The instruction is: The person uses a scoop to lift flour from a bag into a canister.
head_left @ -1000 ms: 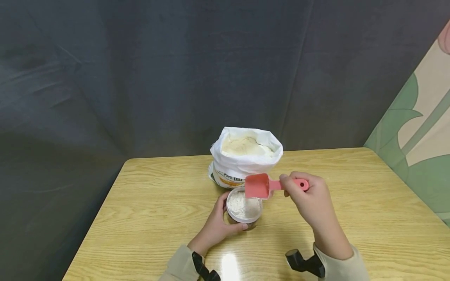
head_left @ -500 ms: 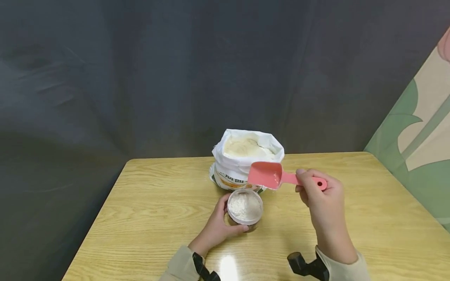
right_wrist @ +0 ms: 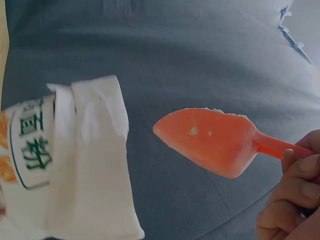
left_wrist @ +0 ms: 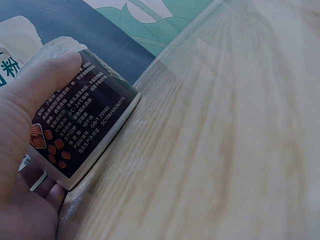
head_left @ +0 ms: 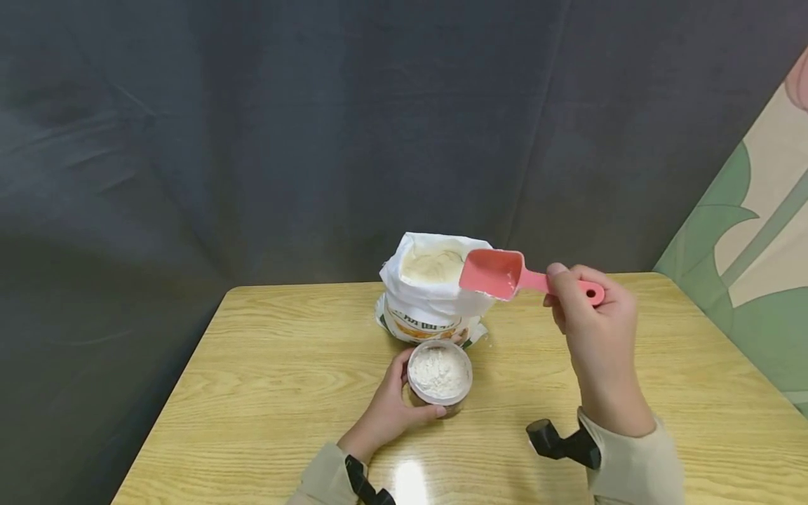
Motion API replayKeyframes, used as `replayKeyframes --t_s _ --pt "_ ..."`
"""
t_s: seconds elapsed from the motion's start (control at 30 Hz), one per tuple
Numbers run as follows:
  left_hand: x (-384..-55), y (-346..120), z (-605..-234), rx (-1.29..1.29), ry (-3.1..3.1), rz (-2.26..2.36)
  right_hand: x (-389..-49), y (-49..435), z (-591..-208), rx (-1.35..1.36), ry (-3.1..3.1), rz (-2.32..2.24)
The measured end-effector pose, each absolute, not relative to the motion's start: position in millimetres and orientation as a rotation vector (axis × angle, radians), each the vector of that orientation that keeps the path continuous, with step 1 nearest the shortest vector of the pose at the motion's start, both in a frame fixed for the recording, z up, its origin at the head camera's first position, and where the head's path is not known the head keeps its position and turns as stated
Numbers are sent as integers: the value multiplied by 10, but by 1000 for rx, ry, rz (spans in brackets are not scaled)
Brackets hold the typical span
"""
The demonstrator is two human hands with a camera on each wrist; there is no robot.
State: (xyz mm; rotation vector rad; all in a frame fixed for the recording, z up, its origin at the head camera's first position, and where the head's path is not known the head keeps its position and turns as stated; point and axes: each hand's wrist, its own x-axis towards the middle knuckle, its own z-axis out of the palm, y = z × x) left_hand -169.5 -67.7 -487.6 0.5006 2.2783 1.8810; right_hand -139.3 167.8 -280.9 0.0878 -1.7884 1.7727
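A round jar [head_left: 440, 372] of white powder, dark-labelled in the left wrist view, stands on the table. My left hand [head_left: 390, 407] holds it from the left, thumb along the near side and fingers round behind. My right hand [head_left: 596, 315] grips a pink scoop [head_left: 495, 272] by its handle, in the air at the right part of an open flour bag [head_left: 419, 301]. Only traces of powder cling to the scoop's bowl. In the right wrist view the scoop [right_wrist: 210, 142] appears apart from the bag [right_wrist: 95, 165]. The bag's right opening is hidden behind the scoop in the head view.
The wooden table [head_left: 284, 365] runs to a dark curtain [head_left: 303, 140] just behind the bag. A patterned panel [head_left: 751, 231] borders the right side. Small specks of powder lie on the table right of the bag. Black wrist mounts [head_left: 562, 445] sit at both cuffs.
My right hand has lifted the scoop from over the jar, up and to the right, to the bag's mouth. The left hand and jar have stayed in place.
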Motion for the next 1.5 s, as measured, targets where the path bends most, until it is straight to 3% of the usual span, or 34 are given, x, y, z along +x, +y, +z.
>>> replayKeyframes --t_s 0.37,0.6,0.9,1.5 --pt "-1698 -674 -4893 499 2273 1900 -1735 1777 -2666 135 -2128 1303" --pt "-1686 -675 -4907 491 2262 1908 -1943 1724 -2604 310 -2341 1019" --pt "-1674 -689 -4903 505 2233 1956 -2174 1610 -2520 377 -2570 922" --pt "-1690 -677 -4881 498 2218 1947 -2550 1393 -2719 440 -2745 688"
